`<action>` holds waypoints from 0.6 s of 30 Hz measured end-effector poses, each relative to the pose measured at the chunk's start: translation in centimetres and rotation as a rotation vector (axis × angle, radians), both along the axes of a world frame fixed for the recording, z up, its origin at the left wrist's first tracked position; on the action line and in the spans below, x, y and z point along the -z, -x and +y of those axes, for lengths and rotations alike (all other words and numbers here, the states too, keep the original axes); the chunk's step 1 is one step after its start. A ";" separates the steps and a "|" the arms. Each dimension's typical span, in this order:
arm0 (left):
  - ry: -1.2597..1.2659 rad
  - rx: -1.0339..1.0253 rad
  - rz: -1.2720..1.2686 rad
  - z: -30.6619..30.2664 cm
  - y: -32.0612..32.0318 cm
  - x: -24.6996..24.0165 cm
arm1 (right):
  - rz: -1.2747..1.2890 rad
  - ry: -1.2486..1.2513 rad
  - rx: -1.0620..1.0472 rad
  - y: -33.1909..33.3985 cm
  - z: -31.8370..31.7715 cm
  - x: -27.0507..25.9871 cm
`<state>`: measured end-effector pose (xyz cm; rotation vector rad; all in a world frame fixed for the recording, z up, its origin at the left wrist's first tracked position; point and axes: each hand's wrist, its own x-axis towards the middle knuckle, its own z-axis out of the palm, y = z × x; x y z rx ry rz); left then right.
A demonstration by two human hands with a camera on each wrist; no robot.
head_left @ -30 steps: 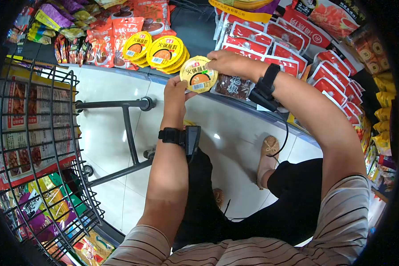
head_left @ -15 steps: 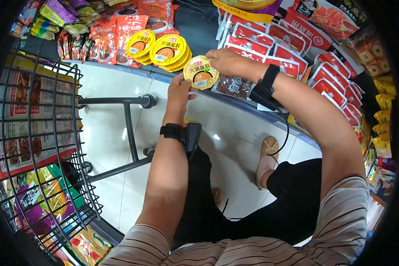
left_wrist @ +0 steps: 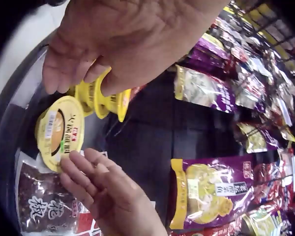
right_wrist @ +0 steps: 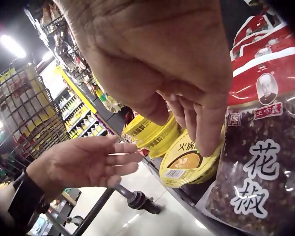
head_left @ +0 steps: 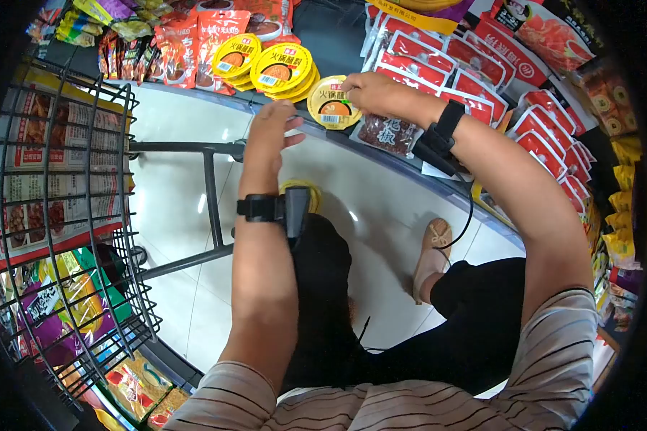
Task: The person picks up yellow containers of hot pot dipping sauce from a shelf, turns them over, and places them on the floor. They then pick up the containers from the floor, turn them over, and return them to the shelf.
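Note:
A round yellow tub of hot pot dipping sauce [head_left: 333,103] sits at the shelf's front edge, beside a clear bag of Sichuan peppercorns [head_left: 388,134]. My right hand [head_left: 377,93] is at the tub's right side. Its fairly straight fingers touch the lid rim in the right wrist view, where the tub [right_wrist: 189,162] leans slightly. My left hand [head_left: 267,133] is apart from the tub, in front of the shelf edge, with loose fingers and nothing in them. Just left of that tub are stacks of similar yellow tubs [head_left: 284,68].
Red-topped packets [head_left: 420,54] lie in rows to the right on the shelf. Red sauce pouches [head_left: 176,50] stand at the left. A wire shopping cart [head_left: 65,194] with several packages is at my left, its dark frame [head_left: 208,201] over the tiled floor.
My left hand has let go of the tub and drawn away to the left. The tub has moved from both hands onto the shelf edge, with my right hand staying by it.

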<state>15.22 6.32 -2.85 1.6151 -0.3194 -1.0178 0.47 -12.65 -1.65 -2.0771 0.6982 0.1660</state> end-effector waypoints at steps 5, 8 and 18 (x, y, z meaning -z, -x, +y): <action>-0.036 0.000 -0.064 3.2 -2.4 -3.1 | -0.059 -0.005 -0.001 0.4 -0.3 0.5; -0.118 0.000 -0.071 6.9 -4.1 0.3 | -0.048 -0.194 0.057 1.0 -0.3 -0.3; -0.599 0.251 -0.661 15.4 -2.5 15.6 | -0.097 -0.252 0.117 1.4 -0.2 0.7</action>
